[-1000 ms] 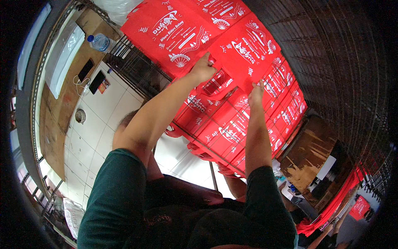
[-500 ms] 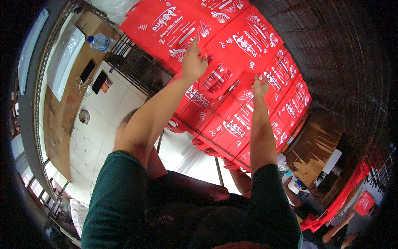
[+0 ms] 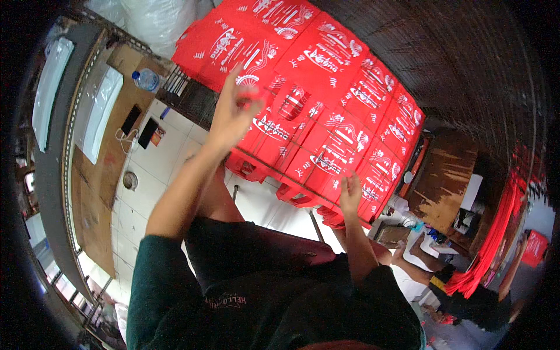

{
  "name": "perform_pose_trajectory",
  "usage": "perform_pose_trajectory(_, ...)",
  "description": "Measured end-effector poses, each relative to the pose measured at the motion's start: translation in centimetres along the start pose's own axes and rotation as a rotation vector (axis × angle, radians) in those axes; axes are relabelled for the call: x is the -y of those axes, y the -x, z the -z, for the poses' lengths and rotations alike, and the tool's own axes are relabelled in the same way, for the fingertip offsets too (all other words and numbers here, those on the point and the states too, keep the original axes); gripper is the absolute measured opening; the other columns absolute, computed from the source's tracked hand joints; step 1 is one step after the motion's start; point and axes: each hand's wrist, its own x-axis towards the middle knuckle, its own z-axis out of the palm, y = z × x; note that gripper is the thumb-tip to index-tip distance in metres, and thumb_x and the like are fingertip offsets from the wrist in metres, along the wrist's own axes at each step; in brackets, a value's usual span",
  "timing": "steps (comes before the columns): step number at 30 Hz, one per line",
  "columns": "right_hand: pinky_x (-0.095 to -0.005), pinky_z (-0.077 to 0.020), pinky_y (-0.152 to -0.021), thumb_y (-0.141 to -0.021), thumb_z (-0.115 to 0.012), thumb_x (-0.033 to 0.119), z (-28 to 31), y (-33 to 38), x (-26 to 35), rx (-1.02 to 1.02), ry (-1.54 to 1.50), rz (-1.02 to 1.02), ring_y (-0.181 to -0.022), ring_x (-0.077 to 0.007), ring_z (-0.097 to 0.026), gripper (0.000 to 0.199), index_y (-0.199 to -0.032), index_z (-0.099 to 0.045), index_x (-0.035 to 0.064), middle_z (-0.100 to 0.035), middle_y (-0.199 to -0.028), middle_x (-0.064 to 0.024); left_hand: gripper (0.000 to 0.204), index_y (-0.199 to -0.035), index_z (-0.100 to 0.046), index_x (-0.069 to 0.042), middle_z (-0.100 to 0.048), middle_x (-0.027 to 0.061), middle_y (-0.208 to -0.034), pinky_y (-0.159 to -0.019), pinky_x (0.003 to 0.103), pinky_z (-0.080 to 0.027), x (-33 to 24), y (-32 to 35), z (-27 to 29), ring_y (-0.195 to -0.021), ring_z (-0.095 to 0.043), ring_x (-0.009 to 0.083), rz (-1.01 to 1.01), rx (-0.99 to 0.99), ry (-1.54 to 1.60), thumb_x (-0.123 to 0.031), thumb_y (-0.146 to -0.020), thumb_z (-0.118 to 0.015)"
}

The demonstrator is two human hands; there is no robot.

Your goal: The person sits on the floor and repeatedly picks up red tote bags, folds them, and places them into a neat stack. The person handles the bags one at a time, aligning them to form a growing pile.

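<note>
Red fabric bags with white printing lie in rows over a dark wire rack in front of me. My left hand hovers over the left part of the bags, its index finger stretched out and its thumb apart, slightly blurred; nothing shows in it. Lower and to the right, my right hand is raised in front of the rack's near edge, fingers upward and holding nothing visible. Several bags hang down under that edge, among them a folded red bag.
At left stands a wooden bench with plastic-wrapped sheets, a water bottle and a phone. Clear plastic sacks sit behind. On the right are a worn wooden board, red strips and another person.
Both my hands have drawn back toward me from the bags. The right one has left the printed fabric and dropped to the near edge. The view has shifted slightly.
</note>
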Motion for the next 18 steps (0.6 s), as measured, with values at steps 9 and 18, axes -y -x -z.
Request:
perform_pose_trajectory(9, -0.0324, -0.0471, -0.058, -0.082, -0.057, 0.009, 5.4, 13.4, -0.8, -0.07, 0.063, 0.048, -0.06, -0.0189, -0.061, 0.017, -0.096, -0.06, 0.0007, -0.062, -0.068, -0.0141, 0.063, -0.132, -0.038, -0.009, -0.056, 0.0116, -0.104, -0.081, 0.034, -0.046, -5.4, 26.2, -2.6, -0.093, -0.057, 0.0232, -0.122, 0.859, -0.289, -0.019, -0.077, -0.067)
perform_pose_trajectory(18, -0.0265, -0.0456, -0.058, -0.084, -0.056, 0.01, 6.3, 14.9, 1.0, -0.009, -0.046, 0.126, -0.061, -0.0107, -0.057, 0.022, -0.104, -0.059, 0.0001, -0.061, -0.067, -0.0066, 0.065, -0.129, -0.041, -0.011, -0.06, 0.0144, -0.104, -0.083, 0.04, -0.046, -2.0, 31.2, -5.2, -0.101, -0.057, 0.0287, -0.154, 1.055, -0.832, -0.043, -0.077, -0.064)
